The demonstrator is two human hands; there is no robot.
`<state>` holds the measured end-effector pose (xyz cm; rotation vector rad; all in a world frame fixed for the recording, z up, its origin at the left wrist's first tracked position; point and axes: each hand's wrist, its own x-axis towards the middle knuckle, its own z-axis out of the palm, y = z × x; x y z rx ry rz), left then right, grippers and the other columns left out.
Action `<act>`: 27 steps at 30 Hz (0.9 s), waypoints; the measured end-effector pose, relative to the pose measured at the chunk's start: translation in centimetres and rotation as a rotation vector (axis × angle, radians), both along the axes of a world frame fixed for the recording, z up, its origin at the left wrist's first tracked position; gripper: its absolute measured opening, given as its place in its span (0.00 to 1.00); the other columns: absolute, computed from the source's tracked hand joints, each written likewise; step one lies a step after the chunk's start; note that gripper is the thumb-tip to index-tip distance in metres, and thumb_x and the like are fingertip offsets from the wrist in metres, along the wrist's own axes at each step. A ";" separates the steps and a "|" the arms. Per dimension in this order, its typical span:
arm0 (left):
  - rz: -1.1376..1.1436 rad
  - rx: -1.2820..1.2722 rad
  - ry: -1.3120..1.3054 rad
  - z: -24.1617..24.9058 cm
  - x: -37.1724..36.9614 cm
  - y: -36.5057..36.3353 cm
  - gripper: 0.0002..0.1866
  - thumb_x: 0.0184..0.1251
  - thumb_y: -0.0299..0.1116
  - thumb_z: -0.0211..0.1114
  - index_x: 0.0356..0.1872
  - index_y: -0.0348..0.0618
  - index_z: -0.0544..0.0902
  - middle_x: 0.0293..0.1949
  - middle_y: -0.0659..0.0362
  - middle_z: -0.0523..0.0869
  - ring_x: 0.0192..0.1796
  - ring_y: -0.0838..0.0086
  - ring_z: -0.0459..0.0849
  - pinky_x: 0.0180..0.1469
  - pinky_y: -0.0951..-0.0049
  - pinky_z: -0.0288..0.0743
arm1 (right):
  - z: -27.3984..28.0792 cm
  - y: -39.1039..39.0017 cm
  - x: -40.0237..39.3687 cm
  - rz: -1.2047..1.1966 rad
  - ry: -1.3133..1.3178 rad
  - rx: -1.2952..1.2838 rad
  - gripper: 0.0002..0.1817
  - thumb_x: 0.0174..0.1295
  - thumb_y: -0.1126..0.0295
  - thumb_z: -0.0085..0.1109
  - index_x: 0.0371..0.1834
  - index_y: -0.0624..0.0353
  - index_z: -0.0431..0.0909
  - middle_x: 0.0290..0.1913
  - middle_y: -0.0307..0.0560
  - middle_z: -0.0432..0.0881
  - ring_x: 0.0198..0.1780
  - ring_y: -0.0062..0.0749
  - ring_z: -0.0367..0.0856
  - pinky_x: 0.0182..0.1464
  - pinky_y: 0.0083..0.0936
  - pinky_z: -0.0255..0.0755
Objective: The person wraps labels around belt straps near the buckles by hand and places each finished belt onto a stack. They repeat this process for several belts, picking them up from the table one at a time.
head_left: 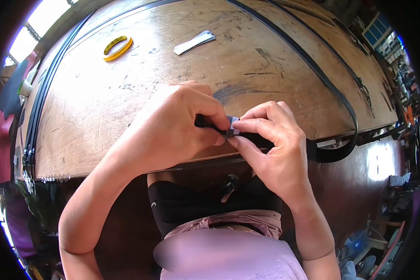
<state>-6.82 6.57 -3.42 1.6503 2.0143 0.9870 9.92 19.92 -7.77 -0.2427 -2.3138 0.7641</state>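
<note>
Near the table's front edge, both hands meet over a black strap (259, 139). My left hand (182, 119) is closed, its thumb and forefinger pinching the dark strap end. A small pale strip (235, 124) lies across the strap between the fingertips; whether it is wrapped fully round cannot be made out. My right hand (282, 144) is closed too, thumb and forefinger pressing on the strip and strap from the right. From behind the right hand the strap loops off the table edge and runs back across the tabletop.
On the wooden table (163, 70) lie a yellow tape roll (118, 48) and a small stack of white strips (194, 42). Several long black straps (51, 74) with metal ends run along the left side. Another thin strap (322, 46) lies at the right.
</note>
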 end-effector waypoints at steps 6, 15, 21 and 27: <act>0.003 -0.055 -0.082 0.7 -1.2 0.3 0.10 0.51 0.18 0.78 0.37 0.38 0.92 0.33 0.62 0.84 0.40 0.75 0.81 0.43 0.73 0.73 | 0.1 0.0 -0.1 0.008 0.011 -0.018 0.10 0.52 0.79 0.77 0.38 0.63 0.90 0.40 0.43 0.84 0.45 0.40 0.80 0.47 0.34 0.78; 0.299 0.268 0.684 -1.2 -6.6 -4.4 0.22 0.47 0.30 0.84 0.47 0.42 0.92 0.42 0.56 0.88 0.46 0.62 0.82 0.52 0.62 0.77 | 0.3 -0.1 0.1 0.019 0.007 -0.056 0.10 0.52 0.79 0.76 0.38 0.63 0.89 0.41 0.44 0.83 0.45 0.41 0.79 0.48 0.34 0.78; 0.070 0.229 0.714 -3.7 4.9 -4.5 0.28 0.50 0.43 0.79 0.56 0.52 0.89 0.41 0.65 0.77 0.45 0.69 0.75 0.45 0.63 0.67 | 0.7 -0.2 0.1 0.032 -0.019 -0.035 0.09 0.53 0.80 0.75 0.38 0.64 0.89 0.41 0.44 0.83 0.45 0.41 0.79 0.47 0.35 0.77; 0.129 0.443 0.599 -5.5 4.0 -4.2 0.18 0.50 0.32 0.80 0.45 0.51 0.91 0.34 0.65 0.79 0.35 0.70 0.78 0.40 0.64 0.67 | 1.1 -0.3 0.0 0.017 -0.023 -0.053 0.08 0.53 0.80 0.75 0.36 0.64 0.88 0.40 0.45 0.83 0.44 0.42 0.79 0.46 0.35 0.77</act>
